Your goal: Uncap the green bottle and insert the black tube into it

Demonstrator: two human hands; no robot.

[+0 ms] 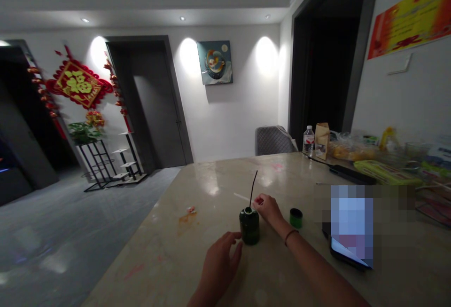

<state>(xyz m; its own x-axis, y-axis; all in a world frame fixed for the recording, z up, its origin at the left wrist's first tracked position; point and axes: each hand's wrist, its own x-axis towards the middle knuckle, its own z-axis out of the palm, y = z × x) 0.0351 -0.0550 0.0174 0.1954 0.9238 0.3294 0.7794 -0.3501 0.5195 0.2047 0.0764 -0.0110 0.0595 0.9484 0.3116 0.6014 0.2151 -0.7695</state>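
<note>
Left hand half open, fingertips just beside the dark green bottle; right hand narrowed at a thin white strip, grip unconfirmed.
The bottle stands upright on the marble table, a thin black rod rising from its neck, a green cap near. Risk: a knuckle contact could tip the bottle or bend the rod.
</note>
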